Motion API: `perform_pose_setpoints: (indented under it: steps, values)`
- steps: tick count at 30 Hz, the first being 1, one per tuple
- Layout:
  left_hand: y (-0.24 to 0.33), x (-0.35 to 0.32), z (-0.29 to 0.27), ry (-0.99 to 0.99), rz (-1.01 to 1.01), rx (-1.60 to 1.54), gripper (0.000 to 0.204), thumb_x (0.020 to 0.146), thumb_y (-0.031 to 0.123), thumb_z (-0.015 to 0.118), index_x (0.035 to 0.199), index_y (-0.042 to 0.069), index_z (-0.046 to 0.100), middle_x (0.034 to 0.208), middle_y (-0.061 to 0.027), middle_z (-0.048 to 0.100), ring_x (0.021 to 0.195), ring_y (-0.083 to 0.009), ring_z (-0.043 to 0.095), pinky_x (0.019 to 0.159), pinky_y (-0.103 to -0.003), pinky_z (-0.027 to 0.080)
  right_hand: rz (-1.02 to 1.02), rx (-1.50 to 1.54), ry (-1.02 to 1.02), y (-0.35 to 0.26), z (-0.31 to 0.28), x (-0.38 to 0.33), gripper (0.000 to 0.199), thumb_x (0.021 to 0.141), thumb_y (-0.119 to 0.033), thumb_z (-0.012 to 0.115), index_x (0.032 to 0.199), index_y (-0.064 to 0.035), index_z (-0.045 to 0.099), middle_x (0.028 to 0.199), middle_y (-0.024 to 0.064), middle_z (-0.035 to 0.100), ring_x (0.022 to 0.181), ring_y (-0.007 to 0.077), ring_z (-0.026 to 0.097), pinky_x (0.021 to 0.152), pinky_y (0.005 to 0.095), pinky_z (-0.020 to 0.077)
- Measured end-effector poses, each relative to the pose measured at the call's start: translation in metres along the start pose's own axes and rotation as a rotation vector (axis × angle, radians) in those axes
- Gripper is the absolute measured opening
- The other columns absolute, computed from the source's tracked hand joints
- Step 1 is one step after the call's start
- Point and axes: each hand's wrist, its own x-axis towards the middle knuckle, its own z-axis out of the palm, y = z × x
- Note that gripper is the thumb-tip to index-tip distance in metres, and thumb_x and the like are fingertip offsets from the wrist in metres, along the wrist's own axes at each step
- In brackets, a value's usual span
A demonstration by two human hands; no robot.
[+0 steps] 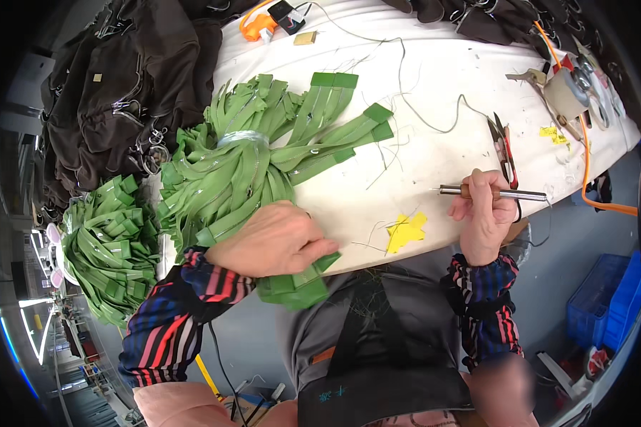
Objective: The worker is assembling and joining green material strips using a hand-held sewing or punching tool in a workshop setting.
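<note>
A large bundle of green zippers (pixel 246 167), tied round the middle with a clear band, lies on the white-covered table (pixel 449 78). My left hand (pixel 267 240) is closed on several green zipper ends (pixel 295 288) at the table's front edge; its palm side is hidden. Between the fingers of my right hand (pixel 481 213) is a slim metal soldering iron (pixel 525 195), held nearly level above the table, its thin tip pointing left and a cord at its other end. Red-handled thread snips (pixel 506 149) lie just beyond my right hand.
Dark garments (pixel 157 64) are heaped at the left, above a second pile of green zippers (pixel 114 252). Yellow paper scraps (pixel 406 232) and loose threads lie near the front edge. An orange plug (pixel 258 27) sits at the back. Blue crates (pixel 595 299) stand low at the right.
</note>
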Motion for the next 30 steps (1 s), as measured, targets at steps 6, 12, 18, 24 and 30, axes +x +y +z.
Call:
perform_pose_setpoints:
  steps: [6, 12, 18, 24, 30]
  values:
    - [-0.008, 0.029, 0.005, 0.538, -0.059, 0.106, 0.018, 0.08, 0.018, 0.056, 0.079, 0.0, 0.054, 0.077, -0.0185, 0.056, 0.066, -0.0348, 0.056, 0.064, -0.041, 0.044, 0.01, 0.065, -0.001, -0.001, 0.0, 0.0, 0.015, 0.088, -0.011, 0.054, 0.078, 0.0004, 0.051, 0.065, 0.0069, 0.054, 0.046, 0.0104, 0.049, 0.041, 0.0206, 0.0374]
    - [-0.006, 0.043, 0.011, 0.331, -0.336, 0.486, 0.02, 0.079, 0.013, 0.053, 0.088, -0.005, 0.052, 0.084, -0.0187, 0.056, 0.082, -0.0324, 0.058, 0.072, -0.039, 0.046, 0.016, 0.087, -0.006, 0.002, -0.002, 0.003, 0.015, 0.088, -0.011, 0.053, 0.079, 0.0005, 0.051, 0.067, 0.0075, 0.054, 0.046, 0.011, 0.05, 0.041, 0.0209, 0.0377]
    - [-0.016, 0.03, 0.038, 0.576, -0.152, 0.67, 0.05, 0.081, 0.022, 0.054, 0.117, -0.011, 0.043, 0.109, -0.0229, 0.051, 0.104, -0.0314, 0.049, 0.087, -0.038, 0.037, 0.001, 0.092, -0.018, 0.003, -0.002, 0.004, 0.016, 0.088, -0.012, 0.053, 0.078, -0.0001, 0.05, 0.067, 0.0073, 0.054, 0.047, 0.0107, 0.05, 0.043, 0.0216, 0.0384]
    - [-0.007, 0.039, 0.035, 0.602, -0.227, 0.529, 0.059, 0.083, 0.031, 0.052, 0.121, -0.012, 0.039, 0.117, -0.0242, 0.047, 0.109, -0.0326, 0.043, 0.091, -0.041, 0.032, 0.048, 0.056, 0.049, 0.003, -0.008, 0.0, 0.016, 0.089, -0.012, 0.053, 0.077, -0.0021, 0.05, 0.066, 0.0055, 0.053, 0.045, 0.0093, 0.047, 0.041, 0.0208, 0.0367]
    - [0.009, 0.021, 0.046, 0.441, -0.022, 0.445, 0.057, 0.083, 0.026, 0.052, 0.121, -0.014, 0.037, 0.116, -0.0254, 0.047, 0.11, -0.0343, 0.042, 0.092, -0.043, 0.033, 0.041, 0.156, 0.033, 0.003, -0.003, 0.001, 0.017, 0.089, -0.013, 0.053, 0.077, -0.0003, 0.05, 0.065, 0.0063, 0.053, 0.046, 0.0101, 0.048, 0.042, 0.0217, 0.0368]
